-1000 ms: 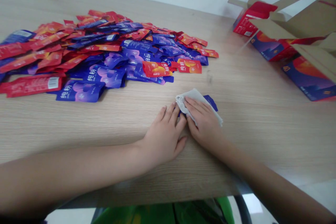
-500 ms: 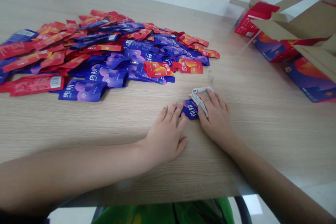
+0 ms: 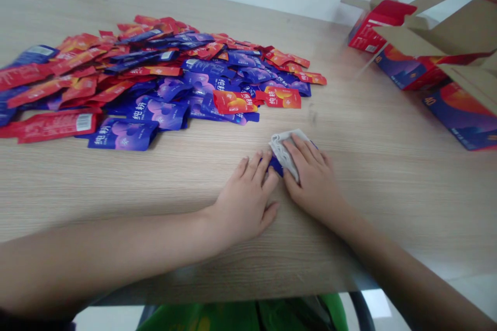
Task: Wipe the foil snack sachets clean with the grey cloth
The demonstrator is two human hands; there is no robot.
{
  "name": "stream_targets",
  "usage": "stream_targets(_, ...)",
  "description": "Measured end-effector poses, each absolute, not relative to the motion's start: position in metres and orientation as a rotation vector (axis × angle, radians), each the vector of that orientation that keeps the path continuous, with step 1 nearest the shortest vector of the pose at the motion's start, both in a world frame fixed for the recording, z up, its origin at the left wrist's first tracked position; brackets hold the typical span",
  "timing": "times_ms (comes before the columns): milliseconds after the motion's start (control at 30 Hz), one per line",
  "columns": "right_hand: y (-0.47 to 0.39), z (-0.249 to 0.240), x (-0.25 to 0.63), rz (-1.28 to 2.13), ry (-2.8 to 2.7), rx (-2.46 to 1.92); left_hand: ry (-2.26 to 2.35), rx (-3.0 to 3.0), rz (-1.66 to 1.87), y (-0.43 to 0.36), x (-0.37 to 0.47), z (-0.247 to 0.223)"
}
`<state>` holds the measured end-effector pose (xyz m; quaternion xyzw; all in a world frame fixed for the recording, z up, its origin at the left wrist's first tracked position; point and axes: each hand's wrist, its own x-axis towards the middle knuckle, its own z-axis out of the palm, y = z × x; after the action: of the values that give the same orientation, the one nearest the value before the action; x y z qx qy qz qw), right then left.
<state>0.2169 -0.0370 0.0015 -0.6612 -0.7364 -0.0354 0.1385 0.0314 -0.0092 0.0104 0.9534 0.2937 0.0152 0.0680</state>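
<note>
Head view: white-lettered packets (image 3: pixel 122 134), "40" box (image 3: pixel 460 116)

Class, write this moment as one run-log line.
left hand: on blue packet | right hand: pressing cloth over packet | pile: behind, left | boxes: right

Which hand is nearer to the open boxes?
Right. The right hand, on the cloth, is left of the boxes and closer to the camera; the left hand is farther left.

Soft, fairly even light reaches my table (image 3: pixel 171 186); faint shadows lie beside my forearms, and the picture looks slightly hazy.
</note>
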Motion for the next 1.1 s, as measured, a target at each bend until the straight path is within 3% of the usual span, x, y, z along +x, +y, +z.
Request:
stream_targets(167, -0.035, -0.002, 0.232, -0.161, -1.994, -2.027, 0.877, 2.869, 0.029, -0.009, 0.032, 0.011)
stream_targets(500, -0.036, 0.004, 0.197, -0.078, -2.202, -1.844, 0.869, 2.868, 0.069, -0.010, 0.032, 0.012)
stream_targets(833, -0.038, -0.002, 0.230, -0.184, -2.034, -2.056, 0.885, 2.893, -0.009, -0.010, 0.033, 0.010)
stream_targets(1100, -0.041, 0.002, 0.198, -0.075, -2.220, -1.870, 0.891, 2.867, 0.042, -0.010, 0.033, 0.010)
